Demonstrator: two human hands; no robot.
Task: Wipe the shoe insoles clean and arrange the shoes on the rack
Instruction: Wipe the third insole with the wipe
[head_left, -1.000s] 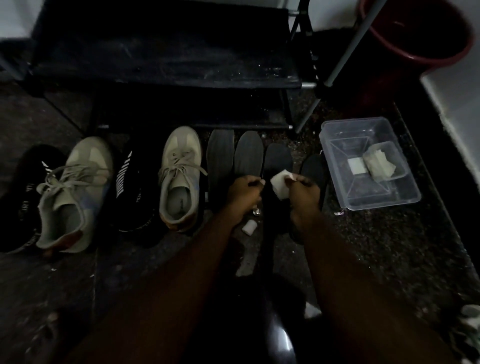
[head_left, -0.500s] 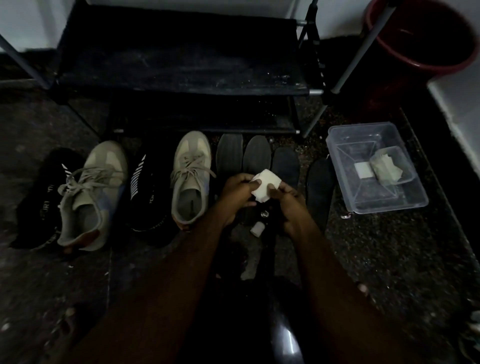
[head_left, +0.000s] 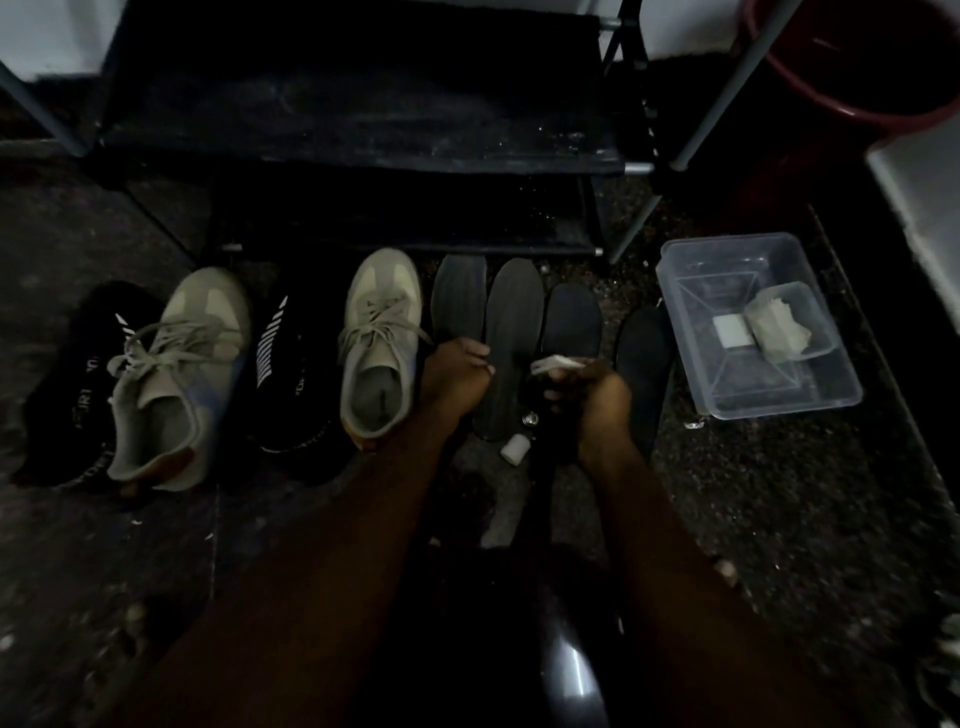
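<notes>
The right hand (head_left: 592, 395) is curled round a small folded white wipe (head_left: 556, 362), which pokes out of its fingers toward 11 o'clock. The left hand (head_left: 454, 376) is apart from it, at its 9 o'clock. Its fingers are curled over the near end of the ribbed grey insole (head_left: 457, 296), but in the dim light I cannot tell whether it grips anything.

Four insoles lie side by side on the dark speckled stone floor (head_left: 779, 519), toes toward 12 o'clock. After the ribbed one come a smooth grey insole (head_left: 511, 322) between the hands, a black insole (head_left: 571, 322) above the right hand, and a second black insole (head_left: 644, 348) at that hand's 3 o'clock.

At 9 o'clock of the hands four shoes stand in a row on the floor: a beige lace-up sneaker (head_left: 379, 343), a black knit sneaker with white stripes (head_left: 291, 374), a second beige sneaker (head_left: 176, 374) and a second black sneaker (head_left: 78, 374).

The black metal-framed shoe rack (head_left: 363, 119) stands at 12 o'clock. At 2 o'clock a clear plastic tub (head_left: 685, 291) holds a folded pale cloth (head_left: 776, 330). A dark red bucket (head_left: 857, 62) sits at 1 o'clock.
</notes>
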